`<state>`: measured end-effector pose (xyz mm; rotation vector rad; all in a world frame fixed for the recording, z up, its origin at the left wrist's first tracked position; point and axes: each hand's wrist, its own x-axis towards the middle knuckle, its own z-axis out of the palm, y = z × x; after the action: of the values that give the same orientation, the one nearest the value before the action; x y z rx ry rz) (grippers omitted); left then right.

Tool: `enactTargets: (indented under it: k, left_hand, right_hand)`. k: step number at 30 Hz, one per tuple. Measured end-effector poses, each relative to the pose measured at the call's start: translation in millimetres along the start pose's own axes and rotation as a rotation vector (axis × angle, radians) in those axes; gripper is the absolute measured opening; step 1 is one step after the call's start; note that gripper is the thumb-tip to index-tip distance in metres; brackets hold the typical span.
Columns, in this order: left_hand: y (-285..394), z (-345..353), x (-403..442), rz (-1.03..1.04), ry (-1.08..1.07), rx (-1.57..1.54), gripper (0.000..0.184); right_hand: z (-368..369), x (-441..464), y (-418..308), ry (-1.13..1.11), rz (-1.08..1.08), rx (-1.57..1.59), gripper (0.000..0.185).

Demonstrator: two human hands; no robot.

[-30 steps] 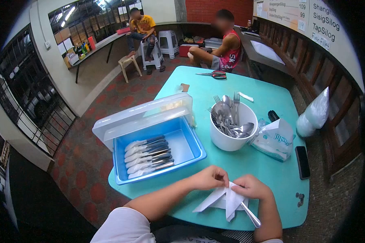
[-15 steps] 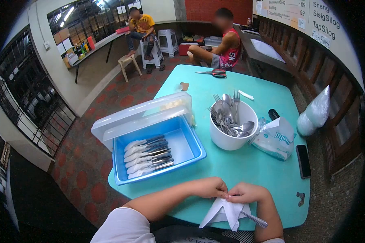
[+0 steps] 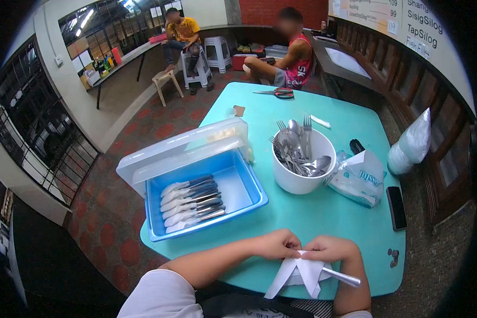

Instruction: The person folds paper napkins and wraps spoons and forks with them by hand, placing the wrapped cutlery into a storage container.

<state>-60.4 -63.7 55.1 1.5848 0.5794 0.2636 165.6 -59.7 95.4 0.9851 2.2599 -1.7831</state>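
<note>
At the near edge of the table, my left hand (image 3: pixel 275 244) pinches the upper edge of a white paper napkin (image 3: pixel 287 273). Close beside it, my right hand (image 3: pixel 329 247) grips the same napkin with closed fingers. A metal cutlery handle (image 3: pixel 345 277) sticks out of the folds to the right, below my right wrist; its other end is hidden in the paper. Two napkin flaps hang down in a V. Left of my hands, a blue plastic bin (image 3: pixel 242 199) with a raised translucent lid (image 3: pixel 188 146) holds several napkin-wrapped utensils (image 3: pixel 193 204), metal handles pointing right.
A white tub (image 3: pixel 300 184) of loose forks and spoons stands mid-table. Beside it lie a tissue pack (image 3: pixel 363 177), a black phone (image 3: pixel 396 208) and coins (image 3: pixel 393 257). Scissors (image 3: pixel 275 94) rest at the far edge. Two people sit beyond the turquoise table (image 3: pixel 238 259).
The cutlery handle has shifted up and to the right and lies flatter. The napkin flaps have shifted slightly between my hands. My view has moved a little.
</note>
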Motion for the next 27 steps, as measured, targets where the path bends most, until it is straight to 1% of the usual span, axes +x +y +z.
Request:
enactTargets:
  k: [2,6,9,10,13,14,16,17,19,21,22,24,25,27]
  left_hand:
    - [0,0,1,-0.036,0.035,-0.091,0.019]
    - [-8,-1,7,-0.075,0.094,-0.186,0.016]
    - [-13,-3,9,-0.057,0.166,-0.215,0.016]
    - [-13,-5,9,-0.046,0.198,-0.216,0.017]
    - [-12,-14,8,-0.043,0.240,-0.218,0.018]
    - [-9,-17,5,-0.040,0.254,-0.186,0.017]
    - [-8,-22,3,0.009,0.372,-0.160,0.016]
    - [-8,-24,2,0.034,0.429,-0.149,0.016]
    - [-2,-27,-2,0.153,0.592,-0.198,0.016]
    - [3,-26,-5,0.291,0.785,-0.220,0.017]
    - [9,-26,-7,0.314,0.859,-0.250,0.017]
    - [25,-27,-12,0.368,1.000,-0.304,0.017]
    - [32,-27,-13,0.395,1.068,-0.333,0.018]
    - [32,-32,-9,0.449,1.111,-0.367,0.018]
  right_hand:
    - [-3,-2,3,0.052,0.036,0.067,0.036]
    - [-9,-1,15,0.122,0.078,0.057,0.036]
    - [-17,-9,13,0.264,0.076,0.091,0.033]
    - [-19,-13,12,0.316,0.080,0.188,0.028]
    - [-31,-20,35,0.486,0.073,0.225,0.025]
    - [-38,-24,45,0.593,0.053,0.215,0.024]
    - [-51,-34,59,0.805,0.015,0.196,0.023]
    - [-54,-37,61,0.918,-0.058,0.299,0.023]
    - [-54,-42,60,1.141,-0.205,0.511,0.022]
    - [-58,-38,69,1.094,-0.235,0.458,0.022]
    - [-59,-35,68,1.073,-0.252,0.430,0.022]
    - [-44,-12,53,1.082,-0.193,0.447,0.020]
    - [-38,0,47,0.998,-0.190,0.414,0.018]
    - [-20,23,36,0.871,-0.195,0.395,0.018]
